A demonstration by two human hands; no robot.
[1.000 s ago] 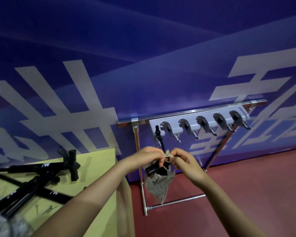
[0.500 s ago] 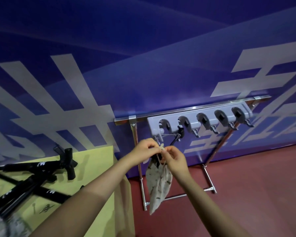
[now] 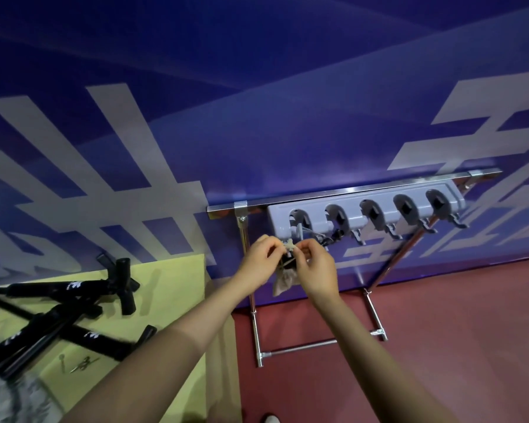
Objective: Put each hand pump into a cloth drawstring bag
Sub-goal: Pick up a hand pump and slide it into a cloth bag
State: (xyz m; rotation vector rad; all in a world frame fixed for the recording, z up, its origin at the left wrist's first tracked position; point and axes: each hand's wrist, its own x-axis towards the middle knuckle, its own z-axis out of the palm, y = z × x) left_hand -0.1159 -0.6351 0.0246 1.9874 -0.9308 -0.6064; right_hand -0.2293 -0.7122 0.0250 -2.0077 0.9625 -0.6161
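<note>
At frame centre, left hand [image 3: 261, 260] and right hand [image 3: 313, 264] pinch the cord [image 3: 289, 247] of the bag [image 3: 283, 280], fingers clamped, below the rack [image 3: 364, 206]. Pumps [image 3: 64, 309] lie lower left on the tabletop [image 3: 171, 300].

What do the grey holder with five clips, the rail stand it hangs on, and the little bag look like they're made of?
Grey five-clip holder: likely moulded plastic, with a matte, uniform colour and rounded edges. Silver rail stand: metal, probably chromed, since it shows bright mirror glints. Small patterned drawstring bag: soft cloth, limp and creased.
</note>
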